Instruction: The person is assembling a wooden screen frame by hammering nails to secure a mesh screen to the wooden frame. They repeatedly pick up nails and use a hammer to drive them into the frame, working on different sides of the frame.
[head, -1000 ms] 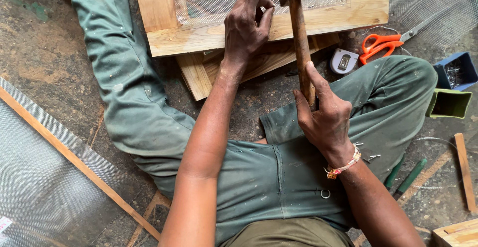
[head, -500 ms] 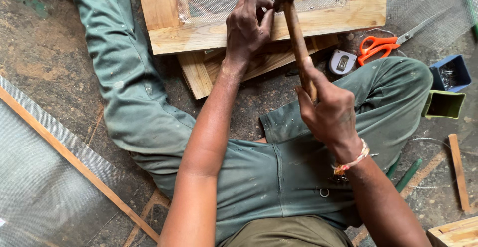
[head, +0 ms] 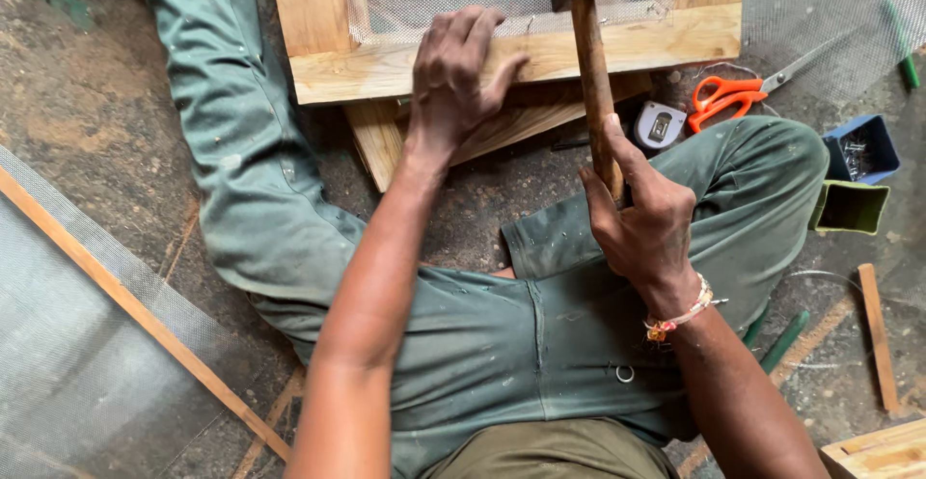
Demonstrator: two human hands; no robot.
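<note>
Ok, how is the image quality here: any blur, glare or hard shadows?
Head view: soft, even light with no glare or hard shadows; the hammer head at the top edge is slightly motion-blurred, while the left hand on the wooden frame and the right hand look sharp.

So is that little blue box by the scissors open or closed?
Open. The blue box has no lid on it, and small metal pieces, likely nails, show inside.

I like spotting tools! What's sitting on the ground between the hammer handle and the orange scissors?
In the head view, a small grey tape measure lies between the hammer handle and the orange scissors.
</note>
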